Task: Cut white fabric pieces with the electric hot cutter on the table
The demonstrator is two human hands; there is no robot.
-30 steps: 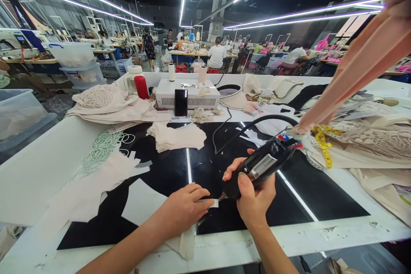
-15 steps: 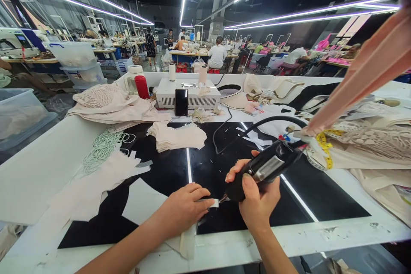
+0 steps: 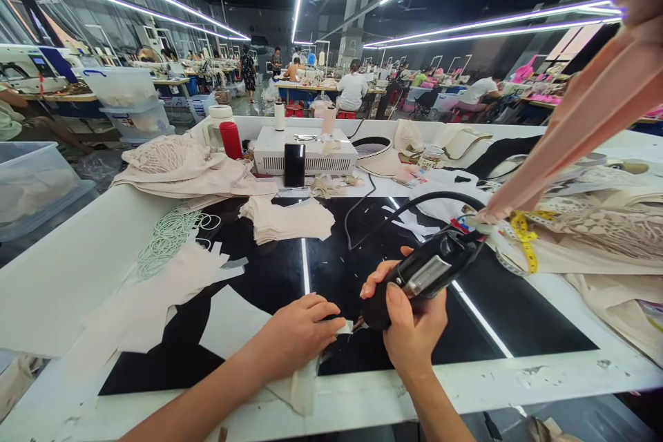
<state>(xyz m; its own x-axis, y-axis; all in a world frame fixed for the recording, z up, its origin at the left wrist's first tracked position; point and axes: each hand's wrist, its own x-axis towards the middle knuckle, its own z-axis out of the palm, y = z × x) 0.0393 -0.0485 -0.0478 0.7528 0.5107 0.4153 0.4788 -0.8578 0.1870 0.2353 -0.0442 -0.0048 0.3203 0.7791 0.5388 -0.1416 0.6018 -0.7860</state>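
My right hand [image 3: 414,324] is wrapped round a black corded handheld tool [image 3: 427,269] with a narrow metal tip, tilted down to the left. A pink cloth strip [image 3: 564,124] rises from the tool's rear end toward the upper right. My left hand [image 3: 303,331] is closed on a pale fabric strip [image 3: 344,327], whose short end sticks out past the fingertips. The tool's tip is at that end; whether it touches cannot be made out. Under my left wrist, more pale fabric [image 3: 303,390] hangs toward the table's front edge.
A black sheet [image 3: 497,276] covers the table's middle. Stacked cream pieces [image 3: 287,217], green cord [image 3: 168,242] and pale scraps [image 3: 150,300] lie on it or beside it. Behind stand a white box [image 3: 305,152] and a phone [image 3: 295,166]. Garments and a yellow tape measure [image 3: 525,238] are right.
My right hand and the tool have shifted slightly left, and the tip is closer to the strip's end. My left hand has hardly moved.
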